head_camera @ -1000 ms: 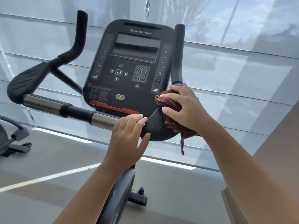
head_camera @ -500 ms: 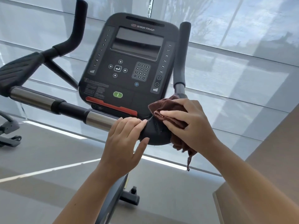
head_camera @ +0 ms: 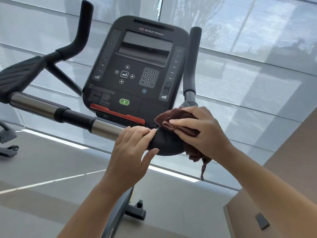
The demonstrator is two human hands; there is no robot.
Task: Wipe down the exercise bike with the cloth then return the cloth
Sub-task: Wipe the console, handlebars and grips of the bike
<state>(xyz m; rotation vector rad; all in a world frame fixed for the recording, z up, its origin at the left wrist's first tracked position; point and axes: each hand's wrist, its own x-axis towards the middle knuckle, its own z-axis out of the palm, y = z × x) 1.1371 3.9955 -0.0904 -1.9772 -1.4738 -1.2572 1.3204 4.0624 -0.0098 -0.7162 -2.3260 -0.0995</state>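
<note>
The exercise bike's black console (head_camera: 137, 69) fills the centre, with a dark screen, keypad and green button. Its handlebar (head_camera: 56, 110) runs from the left with chrome sections to a black pad (head_camera: 166, 143) on the right. My right hand (head_camera: 200, 133) presses a bunched brown cloth (head_camera: 173, 119) onto that pad, near the base of the right upright grip (head_camera: 193, 62). A cloth loop hangs below my wrist. My left hand (head_camera: 132, 152) rests over the bar just left of the pad, fingers curled on top, thumb apart below.
Window blinds cover the wall behind the bike. Part of another machine's base (head_camera: 6, 140) shows at the far left on the grey floor. The bike's front foot with a wheel (head_camera: 137, 210) is below. A beige ledge (head_camera: 277, 203) rises at the right.
My right hand with the cloth has slid down from the base of the right grip onto the top of the black pad. My left hand has stayed on the bar.
</note>
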